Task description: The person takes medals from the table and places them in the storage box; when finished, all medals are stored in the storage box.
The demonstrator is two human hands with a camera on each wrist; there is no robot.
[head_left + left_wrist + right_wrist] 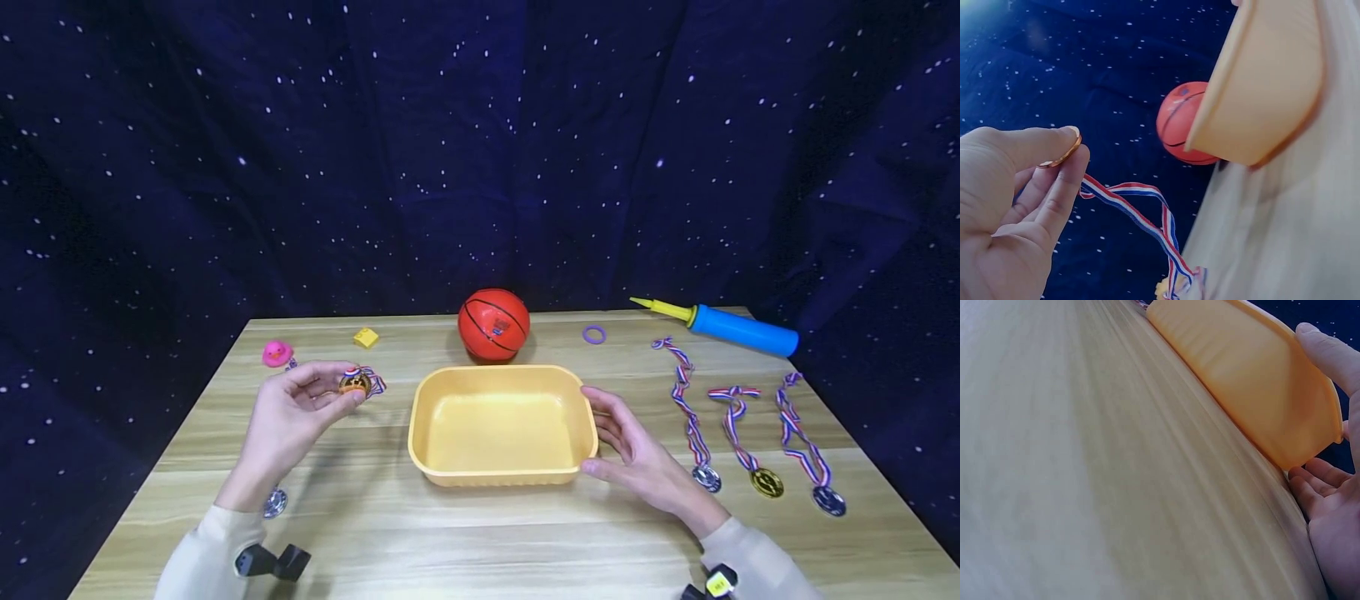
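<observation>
My left hand [288,417] is raised over the left side of the table, pinching a bronze-coloured medal [352,383] between thumb and fingers. In the left wrist view that medal's red, white and blue ribbon [1138,215] dangles below the fingers. A yellow-orange plastic basin [498,478] stands at the middle of the table with nothing inside. Around its right end my right hand [637,458] holds it, the thumb at the front corner of the rim and the index finger farther back. Beneath the left wrist lies a silver medal [275,502], its ribbon mostly hidden by the hand.
Two silver medals [707,477] [829,500] and a gold medal [767,482] lie at the right with ribbons stretched out. Along the back are a pink duck [277,353], yellow block [366,337], red basketball [493,325], purple ring [594,334] and blue hand pump [742,328].
</observation>
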